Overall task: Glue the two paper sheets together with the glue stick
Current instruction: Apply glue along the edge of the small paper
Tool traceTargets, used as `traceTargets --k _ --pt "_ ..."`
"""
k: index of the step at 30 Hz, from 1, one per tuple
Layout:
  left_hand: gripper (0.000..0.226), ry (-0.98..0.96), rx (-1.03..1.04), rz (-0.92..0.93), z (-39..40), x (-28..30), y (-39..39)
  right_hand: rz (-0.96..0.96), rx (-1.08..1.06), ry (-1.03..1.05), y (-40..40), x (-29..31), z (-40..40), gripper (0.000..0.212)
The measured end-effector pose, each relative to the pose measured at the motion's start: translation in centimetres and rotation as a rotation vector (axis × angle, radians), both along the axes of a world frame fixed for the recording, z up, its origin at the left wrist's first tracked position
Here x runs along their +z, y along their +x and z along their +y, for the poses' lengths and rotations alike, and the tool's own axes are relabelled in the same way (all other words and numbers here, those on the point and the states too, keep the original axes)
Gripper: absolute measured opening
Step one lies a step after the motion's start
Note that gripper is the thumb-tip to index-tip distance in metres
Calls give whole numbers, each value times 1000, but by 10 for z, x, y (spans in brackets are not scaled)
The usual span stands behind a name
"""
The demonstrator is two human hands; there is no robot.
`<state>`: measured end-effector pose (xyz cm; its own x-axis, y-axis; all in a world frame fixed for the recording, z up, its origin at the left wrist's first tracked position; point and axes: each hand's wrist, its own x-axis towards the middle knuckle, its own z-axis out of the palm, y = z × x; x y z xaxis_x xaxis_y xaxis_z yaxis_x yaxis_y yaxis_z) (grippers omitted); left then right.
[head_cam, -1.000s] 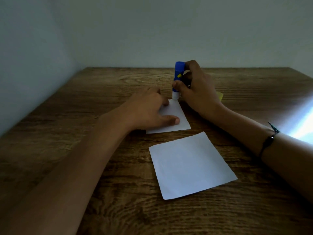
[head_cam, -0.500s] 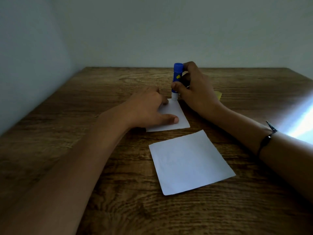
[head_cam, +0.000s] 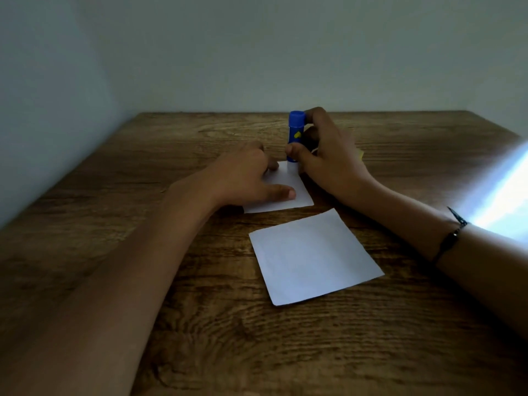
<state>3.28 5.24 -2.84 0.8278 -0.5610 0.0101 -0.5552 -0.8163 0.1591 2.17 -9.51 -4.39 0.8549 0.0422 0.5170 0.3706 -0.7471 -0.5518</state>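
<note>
Two white paper sheets lie on the wooden table [head_cam: 200,324]. The far sheet [head_cam: 297,192] is mostly covered by my left hand [head_cam: 245,178], which presses flat on it with fingers spread. My right hand [head_cam: 328,158] grips a blue glue stick [head_cam: 295,132] upright, its white tip touching the far sheet's far right corner. The near sheet [head_cam: 314,255] lies free, closer to me and slightly turned.
A small yellow thing [head_cam: 360,153] peeks out behind my right hand, mostly hidden. Walls close the table at the back and the left. A bright patch of light [head_cam: 503,195] falls at the right edge. A dark bracelet circles my right wrist.
The glue stick has stood up straighter, and its tip has slid slightly onto the far sheet's corner. My left hand stays pressed on the sheet.
</note>
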Motion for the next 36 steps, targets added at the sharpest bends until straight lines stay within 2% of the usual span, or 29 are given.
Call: traceTargets --k 21,24,27,29,31,32,34,36 --pt "60 21 -32 -52 1 1 -6 1 65 35 -62 0 -9 38" --pt "63 35 8 -71 0 -1 -4 -10 66 61 -68 0 -11 37" --pt "69 80 130 -157 -1 -6 -3 11 33 174 -67 1 -12 35" --pt "61 55 193 -210 -1 -5 -4 14 -7 244 -64 1 -14 34" --pt "37 -65 94 -167 2 -1 -5 14 -39 290 -60 1 -15 33" --pt "34 -101 15 -108 5 4 -5 14 -52 310 -58 1 -16 32" --pt "43 -57 -87 -6 10 12 -7 17 -69 336 -54 0 -17 31" --pt "42 31 -79 10 10 13 -10 19 -71 336 -50 -1 -18 31"
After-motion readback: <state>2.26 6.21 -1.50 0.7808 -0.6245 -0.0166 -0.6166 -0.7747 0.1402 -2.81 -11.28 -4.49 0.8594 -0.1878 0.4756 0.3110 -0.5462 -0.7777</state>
